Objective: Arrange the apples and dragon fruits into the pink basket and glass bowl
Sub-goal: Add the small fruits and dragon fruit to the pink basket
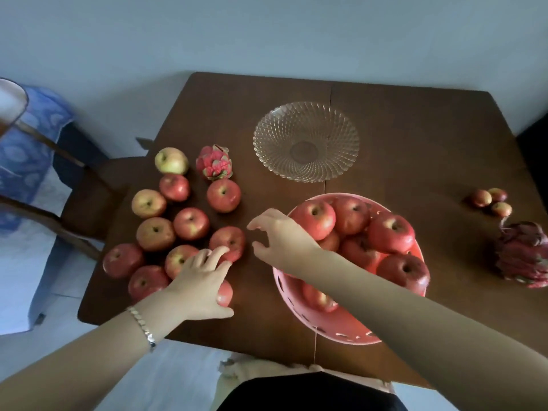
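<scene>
Apples [191, 223] lie loose at the table's [415, 137] left; the left grip [201, 280] drapes over one, closure unclear. The right grip [278, 235], spread and empty, hovers beside the heaped pink basket [314, 324], where one more could roll off.

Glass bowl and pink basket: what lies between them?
Only a narrow strip of bare table separates the glass bowl from the pink basket, in the head view.
</scene>
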Action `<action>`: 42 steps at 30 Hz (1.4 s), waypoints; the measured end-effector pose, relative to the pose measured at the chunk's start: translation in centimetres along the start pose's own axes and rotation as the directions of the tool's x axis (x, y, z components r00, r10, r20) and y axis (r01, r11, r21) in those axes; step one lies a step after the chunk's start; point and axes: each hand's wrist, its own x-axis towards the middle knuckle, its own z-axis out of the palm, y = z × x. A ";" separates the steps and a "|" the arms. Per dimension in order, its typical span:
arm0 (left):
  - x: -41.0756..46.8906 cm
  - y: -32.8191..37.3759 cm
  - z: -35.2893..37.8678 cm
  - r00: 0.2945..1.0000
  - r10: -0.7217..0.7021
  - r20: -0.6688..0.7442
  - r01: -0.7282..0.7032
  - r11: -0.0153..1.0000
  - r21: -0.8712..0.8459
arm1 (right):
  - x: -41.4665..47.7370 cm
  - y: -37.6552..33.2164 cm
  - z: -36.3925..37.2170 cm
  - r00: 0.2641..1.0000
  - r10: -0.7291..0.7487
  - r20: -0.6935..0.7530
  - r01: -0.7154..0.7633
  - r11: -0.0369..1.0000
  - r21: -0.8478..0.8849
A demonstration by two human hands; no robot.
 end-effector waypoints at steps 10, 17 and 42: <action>0.8 -2.6 1.5 0.985 0.168 0.039 -0.172 0.963 0.207 | 7.6 -1.6 9.2 0.945 0.205 0.254 -0.045 0.852 -0.522; 1.4 -3.7 1.7 0.962 0.271 0.027 -0.272 0.945 0.180 | 5.1 -3.0 5.0 0.992 0.022 -0.127 -0.059 0.952 -0.302; -0.3 5.2 -5.0 0.944 0.068 -0.324 -0.268 0.731 -0.628 | -11.7 5.3 0.3 0.895 0.425 0.136 -0.441 0.888 0.130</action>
